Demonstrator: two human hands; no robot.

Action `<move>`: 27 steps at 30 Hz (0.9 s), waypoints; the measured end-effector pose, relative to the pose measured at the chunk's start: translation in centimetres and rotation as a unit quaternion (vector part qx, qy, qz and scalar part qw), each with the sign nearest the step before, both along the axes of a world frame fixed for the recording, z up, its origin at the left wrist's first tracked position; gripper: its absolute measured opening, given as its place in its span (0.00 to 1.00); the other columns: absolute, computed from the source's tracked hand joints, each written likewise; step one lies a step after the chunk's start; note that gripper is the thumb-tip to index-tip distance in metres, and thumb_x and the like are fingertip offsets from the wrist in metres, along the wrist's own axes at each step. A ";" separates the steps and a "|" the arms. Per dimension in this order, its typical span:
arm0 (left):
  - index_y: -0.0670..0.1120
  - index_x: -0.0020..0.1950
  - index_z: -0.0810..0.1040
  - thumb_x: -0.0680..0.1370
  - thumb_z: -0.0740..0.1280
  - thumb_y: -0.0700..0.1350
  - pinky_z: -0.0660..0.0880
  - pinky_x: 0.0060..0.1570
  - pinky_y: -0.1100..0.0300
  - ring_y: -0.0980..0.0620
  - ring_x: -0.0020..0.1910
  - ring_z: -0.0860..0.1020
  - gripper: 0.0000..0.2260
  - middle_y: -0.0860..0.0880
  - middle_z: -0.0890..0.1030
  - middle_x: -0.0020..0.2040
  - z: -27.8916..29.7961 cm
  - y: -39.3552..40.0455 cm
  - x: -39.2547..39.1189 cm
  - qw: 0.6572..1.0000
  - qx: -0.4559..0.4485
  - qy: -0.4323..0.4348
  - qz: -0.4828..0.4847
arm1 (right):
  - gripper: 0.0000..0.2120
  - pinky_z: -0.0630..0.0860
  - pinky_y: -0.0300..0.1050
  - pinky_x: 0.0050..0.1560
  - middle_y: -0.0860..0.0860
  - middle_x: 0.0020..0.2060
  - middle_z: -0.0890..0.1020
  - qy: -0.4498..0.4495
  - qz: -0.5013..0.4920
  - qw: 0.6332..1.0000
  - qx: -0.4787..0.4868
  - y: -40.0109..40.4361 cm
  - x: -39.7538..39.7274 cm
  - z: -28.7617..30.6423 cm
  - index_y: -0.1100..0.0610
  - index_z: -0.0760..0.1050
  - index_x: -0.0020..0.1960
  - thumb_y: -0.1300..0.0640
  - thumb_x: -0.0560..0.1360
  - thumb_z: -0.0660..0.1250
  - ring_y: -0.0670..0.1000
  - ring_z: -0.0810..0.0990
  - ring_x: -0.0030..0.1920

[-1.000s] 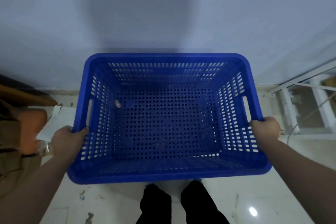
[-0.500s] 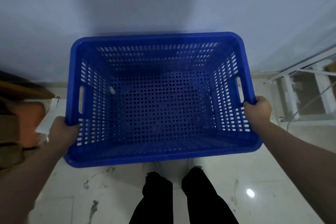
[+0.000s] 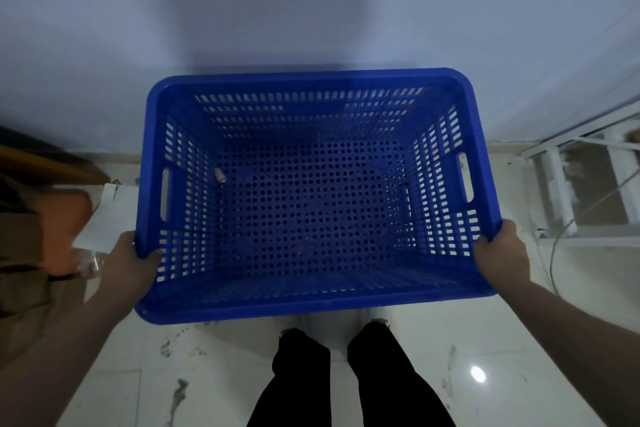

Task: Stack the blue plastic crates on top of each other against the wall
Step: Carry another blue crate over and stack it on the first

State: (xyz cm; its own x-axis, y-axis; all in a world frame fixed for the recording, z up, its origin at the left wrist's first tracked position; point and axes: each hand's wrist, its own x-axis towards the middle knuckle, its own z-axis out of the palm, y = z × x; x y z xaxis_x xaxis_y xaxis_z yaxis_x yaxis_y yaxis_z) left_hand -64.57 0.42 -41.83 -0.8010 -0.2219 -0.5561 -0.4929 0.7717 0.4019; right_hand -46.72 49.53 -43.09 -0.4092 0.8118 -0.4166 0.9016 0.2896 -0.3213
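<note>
A blue plastic crate [image 3: 311, 305] with perforated walls and floor fills the middle of the head view, its far rim close to the pale wall [image 3: 311, 10]. My left hand [image 3: 133, 265] grips the left rim near the front corner, thumb hooked inside. My right hand [image 3: 502, 253] grips the right rim near its front corner. The crate is empty apart from a small pale scrap on its floor at the left. I cannot tell whether another crate lies beneath it.
Brown and orange items [image 3: 59, 232] with a white paper [image 3: 104, 218] lie on the floor at left. A white metal frame [image 3: 588, 184] with a cable stands at right. My black-trousered legs [image 3: 346, 378] stand on white marble tiles just behind the crate.
The crate has moved away from me toward the wall over the last second, with both hands keeping their hold on its rims.
</note>
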 end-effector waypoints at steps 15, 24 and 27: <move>0.37 0.67 0.65 0.78 0.63 0.41 0.74 0.53 0.37 0.32 0.57 0.75 0.19 0.34 0.71 0.62 -2.2 0.4 1.9 0.988 -0.118 0.071 -0.064 | 0.18 0.75 0.62 0.52 0.65 0.57 0.74 -0.012 0.041 0.996 0.075 -0.9 2.5 -1.6 0.65 0.65 0.62 0.64 0.74 0.64 0.67 0.76 0.53; 0.44 0.71 0.70 0.75 0.63 0.55 0.44 0.74 0.41 0.32 0.75 0.52 0.26 0.37 0.58 0.77 -2.3 1.2 6.6 0.928 -0.219 0.077 -0.291 | 0.33 0.41 0.56 0.75 0.48 0.66 0.73 -0.108 0.320 0.941 0.024 -9.2 6.3 -0.2 0.48 0.73 0.66 0.34 0.73 0.43 0.51 0.65 0.72; 0.50 0.64 0.74 0.77 0.54 0.61 0.33 0.73 0.55 0.48 0.73 0.65 0.23 0.50 0.74 0.68 -1.5 0.5 8.6 0.903 -0.169 0.024 -0.394 | 0.24 0.42 0.53 0.74 0.45 0.63 0.72 -0.117 0.408 0.905 0.031 -9.9 7.0 0.0 0.46 0.69 0.68 0.37 0.76 0.54 0.50 0.66 0.69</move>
